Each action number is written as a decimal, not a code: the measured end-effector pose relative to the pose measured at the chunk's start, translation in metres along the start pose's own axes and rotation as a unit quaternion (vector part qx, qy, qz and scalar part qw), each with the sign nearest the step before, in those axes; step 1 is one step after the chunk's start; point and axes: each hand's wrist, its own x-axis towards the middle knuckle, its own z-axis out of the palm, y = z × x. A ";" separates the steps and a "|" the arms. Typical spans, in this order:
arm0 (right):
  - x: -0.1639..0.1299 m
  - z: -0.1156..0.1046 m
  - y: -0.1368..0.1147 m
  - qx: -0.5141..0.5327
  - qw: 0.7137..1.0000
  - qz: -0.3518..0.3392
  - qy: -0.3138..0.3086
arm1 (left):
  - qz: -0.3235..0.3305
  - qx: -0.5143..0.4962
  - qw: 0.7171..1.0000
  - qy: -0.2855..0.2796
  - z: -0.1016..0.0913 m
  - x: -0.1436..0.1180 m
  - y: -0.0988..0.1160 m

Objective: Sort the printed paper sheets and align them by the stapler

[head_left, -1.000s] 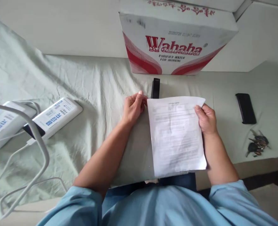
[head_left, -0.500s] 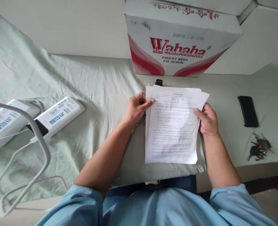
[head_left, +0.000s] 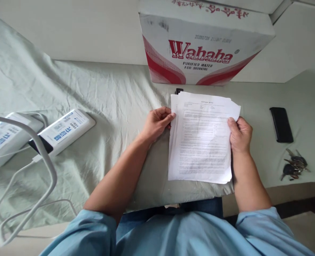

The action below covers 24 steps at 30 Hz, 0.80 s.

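We hold a thin sheaf of printed sheets (head_left: 202, 138) flat over the pale green cloth (head_left: 106, 96), just in front of us. Left hand (head_left: 157, 122) pinches the left edge near the top; right hand (head_left: 240, 135) grips the right edge, thumb on the face. Edges slightly fanned. We judge the paper light, limp and slippery sheet on sheet: best taken by both long edges. Behind it, a dark object (head_left: 178, 91), mostly hidden. Farther back, a closed water carton (head_left: 202, 46); contents not visible.
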 end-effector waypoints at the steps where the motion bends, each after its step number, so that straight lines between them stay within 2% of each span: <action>1: 0.000 0.001 0.001 0.011 1.000 0.001 -0.007 | 0.001 0.003 1.000 0.006 0.000 0.000 0.000; 4: 0.001 0.001 0.004 -0.008 1.000 -0.006 0.004 | 0.002 0.003 1.000 0.019 -0.001 0.001 -0.001; 7: 0.004 -0.001 0.005 -0.025 0.999 -0.005 0.048 | -0.013 0.001 1.000 0.023 -0.002 0.001 0.000; 11: 0.007 -0.001 0.004 0.058 0.995 0.008 0.075 | -0.040 0.010 0.999 0.007 -0.005 -0.001 0.003; 16: 0.000 0.002 0.000 0.093 0.995 0.008 0.034 | -0.043 0.025 0.998 -0.040 -0.006 -0.003 0.008; 19: -0.004 0.004 -0.001 0.097 0.995 0.011 0.012 | -0.036 0.030 0.998 -0.042 -0.007 -0.004 0.010; 24: -0.005 0.006 -0.001 0.102 0.995 0.011 0.009 | -0.026 0.056 0.997 -0.048 -0.007 -0.004 0.010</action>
